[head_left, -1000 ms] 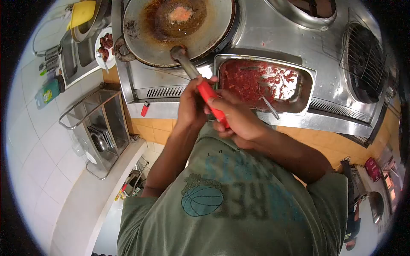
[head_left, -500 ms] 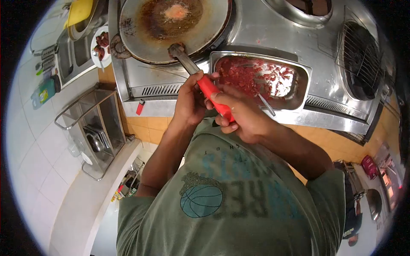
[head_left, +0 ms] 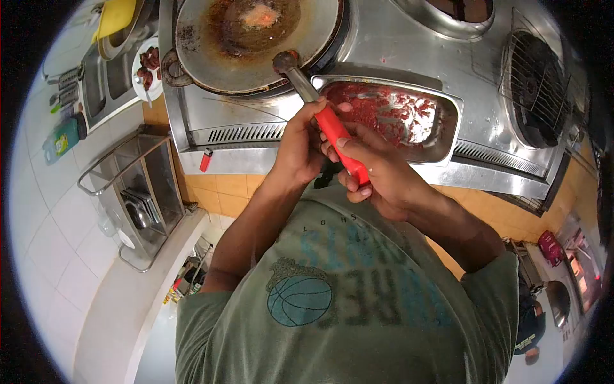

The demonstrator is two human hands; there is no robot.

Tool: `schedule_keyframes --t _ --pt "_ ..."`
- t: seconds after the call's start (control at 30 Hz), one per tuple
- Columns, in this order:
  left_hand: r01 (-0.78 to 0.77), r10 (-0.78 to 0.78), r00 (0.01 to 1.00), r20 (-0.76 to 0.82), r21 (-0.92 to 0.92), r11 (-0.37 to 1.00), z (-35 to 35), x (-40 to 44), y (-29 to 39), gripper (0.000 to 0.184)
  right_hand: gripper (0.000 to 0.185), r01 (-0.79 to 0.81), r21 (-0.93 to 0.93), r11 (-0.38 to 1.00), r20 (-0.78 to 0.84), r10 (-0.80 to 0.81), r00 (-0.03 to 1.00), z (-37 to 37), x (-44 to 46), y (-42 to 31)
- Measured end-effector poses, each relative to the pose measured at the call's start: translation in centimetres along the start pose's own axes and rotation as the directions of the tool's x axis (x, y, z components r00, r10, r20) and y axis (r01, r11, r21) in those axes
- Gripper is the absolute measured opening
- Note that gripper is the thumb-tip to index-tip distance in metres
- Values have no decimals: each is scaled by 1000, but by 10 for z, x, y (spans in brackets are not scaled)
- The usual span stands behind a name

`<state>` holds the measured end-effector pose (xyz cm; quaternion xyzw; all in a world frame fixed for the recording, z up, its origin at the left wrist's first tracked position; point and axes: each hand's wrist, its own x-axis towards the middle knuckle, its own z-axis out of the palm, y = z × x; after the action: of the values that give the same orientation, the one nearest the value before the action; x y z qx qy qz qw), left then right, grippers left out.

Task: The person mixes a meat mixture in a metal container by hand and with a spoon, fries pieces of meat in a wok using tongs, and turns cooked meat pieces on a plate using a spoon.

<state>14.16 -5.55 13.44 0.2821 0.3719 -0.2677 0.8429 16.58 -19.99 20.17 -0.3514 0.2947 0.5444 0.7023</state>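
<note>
Both my hands are on a red-handled metal utensil [head_left: 329,125] with a rounded, brown-stained end; its exact kind I cannot make out. My left hand [head_left: 300,142] wraps the upper handle near the metal shaft. Lower down, my right hand [head_left: 374,163] grips the handle's end. The rounded tip hangs over the near right rim of a wide pan [head_left: 192,54]. Inside the pan, a pale reddish piece of food [head_left: 261,16] sits in brown oil. Behind my right hand stands a steel tray [head_left: 455,121] holding red, wet minced-looking meat [head_left: 377,105].
A red lighter [head_left: 205,160] lies on the counter's front edge. At the left are a white plate [head_left: 137,73] with dark meat pieces and a wire rack [head_left: 137,198]. A round grill grate [head_left: 537,83] is at the right. Another person [head_left: 529,326] appears at lower right.
The utensil and both hands have shifted right relative to the pan and tray, with the tip moving from the pan's near edge to its near right rim. Both hands keep their hold.
</note>
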Motion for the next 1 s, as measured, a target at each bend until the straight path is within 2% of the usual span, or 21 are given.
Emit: schedule_keyframes --t 0.17,0.27,0.5,0.6,0.7,0.77,0.8,0.83,0.87,0.9,0.97,1.0 --pt "-21 21 1000 1 -7 1000 0 -1 -1 45 25 8 -16 1000 9 -8 1000 1 0 1" --pt "6 -2 997 76 -53 999 -10 -1 -2 42 25 7 -17 1000 47 -6 999 -1 4 4" --pt "-101 97 988 -124 -24 995 -15 -9 0 42 28 -3 -12 1000 110 5 994 1 19 15" --pt "-127 121 983 -135 -35 991 -28 -10 3 37 30 -11 -78 997 109 20 994 6 28 16" --pt "-171 161 975 -154 -54 984 -34 -9 2 33 32 68 -271 960 184 -18 983 -6 41 18" --pt "-250 236 958 -161 -69 966 -29 -6 -4 31 36 178 -518 837 188 -92 978 -10 40 11" --pt "-266 255 960 -112 -103 958 -29 -4 -7 32 38 226 -628 745 197 -128 972 -12 40 7" --pt "-281 275 959 -64 -139 950 -30 -1 -9 33 39 474 -745 470 305 -392 868 -19 45 8" --pt "-294 296 955 -17 -176 939 -29 2 -11 34 39 616 -780 111 456 -574 680 -27 53 14" --pt "-289 300 954 15 -232 929 -26 4 -12 37 40 631 -725 -275 626 -645 439 -28 56 15" --pt "-269 310 948 72 -340 901 -19 5 -13 43 38 416 -830 -371 555 -617 558 -24 48 17" --pt "-248 287 955 76 -324 913 -17 5 -12 45 38 300 -859 -416 508 -609 610 -20 44 17"
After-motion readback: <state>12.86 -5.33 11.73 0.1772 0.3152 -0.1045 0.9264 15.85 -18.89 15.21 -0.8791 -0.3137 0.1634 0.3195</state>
